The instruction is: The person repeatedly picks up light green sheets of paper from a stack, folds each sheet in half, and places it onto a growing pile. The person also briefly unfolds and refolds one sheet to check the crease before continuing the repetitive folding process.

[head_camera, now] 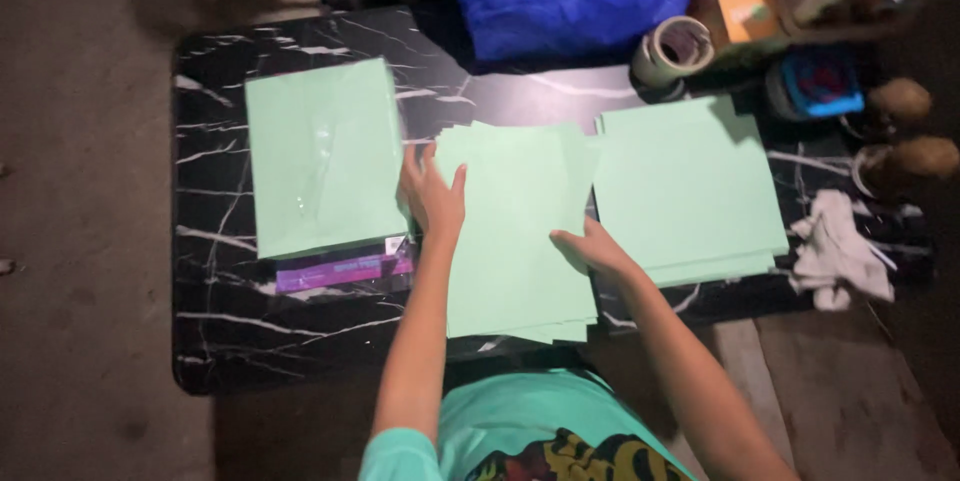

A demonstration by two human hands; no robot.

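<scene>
A: Overhead, a black marble-look table [215,331] bears three lots of pale green paper: a wrapped pack [322,156] at nine o'clock, a loose middle stack [515,231] at centre, a squared pile [685,186] at three o'clock.

B: And the hands?

A: Both lie flat and open, gripping nothing. The left hand [433,196] presses the middle stack's left edge, the right hand [592,249] its right edge.

B: Advice?

A: Even inward pressure from both palms likely squares the fanned sheets best. A tape roll [672,49] sits at one o'clock.
</scene>
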